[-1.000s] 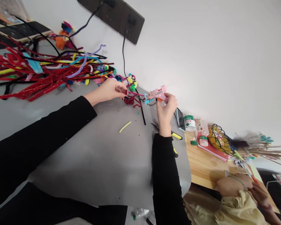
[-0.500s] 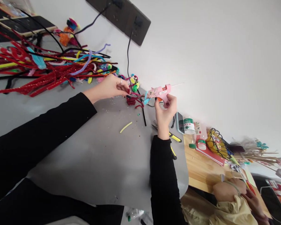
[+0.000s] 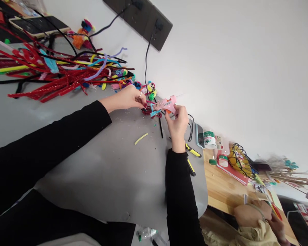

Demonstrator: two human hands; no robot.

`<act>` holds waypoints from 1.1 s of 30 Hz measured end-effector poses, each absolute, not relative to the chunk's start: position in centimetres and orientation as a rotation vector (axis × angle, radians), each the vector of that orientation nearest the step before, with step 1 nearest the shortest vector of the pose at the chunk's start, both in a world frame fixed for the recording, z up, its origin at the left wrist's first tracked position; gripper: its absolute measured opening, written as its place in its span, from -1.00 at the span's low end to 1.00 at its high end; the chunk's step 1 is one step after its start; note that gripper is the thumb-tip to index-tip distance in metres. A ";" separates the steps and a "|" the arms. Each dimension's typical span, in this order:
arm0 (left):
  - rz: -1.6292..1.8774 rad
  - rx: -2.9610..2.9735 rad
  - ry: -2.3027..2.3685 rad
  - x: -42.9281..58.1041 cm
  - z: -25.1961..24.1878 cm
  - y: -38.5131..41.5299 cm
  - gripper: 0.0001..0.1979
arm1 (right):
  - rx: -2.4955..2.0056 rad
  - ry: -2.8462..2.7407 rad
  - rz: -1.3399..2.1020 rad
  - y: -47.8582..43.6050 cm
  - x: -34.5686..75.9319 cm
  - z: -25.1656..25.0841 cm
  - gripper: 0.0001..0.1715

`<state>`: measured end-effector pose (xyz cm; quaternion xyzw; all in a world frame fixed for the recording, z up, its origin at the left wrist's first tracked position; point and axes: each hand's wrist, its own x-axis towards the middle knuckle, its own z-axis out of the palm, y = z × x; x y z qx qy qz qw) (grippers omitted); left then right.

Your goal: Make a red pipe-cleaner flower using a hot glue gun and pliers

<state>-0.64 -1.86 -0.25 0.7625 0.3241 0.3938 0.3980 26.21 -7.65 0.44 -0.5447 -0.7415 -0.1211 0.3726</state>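
My right hand (image 3: 178,121) is closed around a pink glue gun (image 3: 164,105), its blue-tipped nose pointing left and down at a small dark red pipe-cleaner piece (image 3: 149,111) on the grey table (image 3: 105,164). My left hand (image 3: 128,98), a ring on one finger, pinches that red piece from the left side. Both arms wear black sleeves. The gun's black cord (image 3: 146,65) runs up to a dark wall socket (image 3: 154,29).
A big heap of red and coloured pipe cleaners (image 3: 56,73) covers the table's far left. A yellow scrap (image 3: 141,138) lies mid-table. Right of my hand lie yellow-handled tools (image 3: 193,152), a phone (image 3: 200,136) and a bottle (image 3: 209,141). Another person (image 3: 256,218) sits lower right at a wooden table.
The glue gun has dropped and moved left, bringing its nose down onto the red piece. My left hand stays pinching that piece.
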 end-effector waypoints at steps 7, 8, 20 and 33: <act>1.002 1.921 0.871 -0.5 -0.5 -1.6 -0.86 | -1.429 -1.927 -0.274 -7.7 26.0 0.4 -0.81; 1.002 1.921 0.879 -0.5 -0.5 -1.7 -0.87 | -1.430 -1.932 -0.271 -7.7 25.9 0.4 -0.80; 0.981 1.921 0.859 -0.5 -0.6 -1.4 -0.89 | -1.459 -1.952 -0.282 -7.8 25.6 0.4 -0.82; 0.946 1.871 0.890 -0.6 -0.8 -1.2 -0.91 | -1.450 -1.959 -0.251 -7.9 25.6 0.4 -0.81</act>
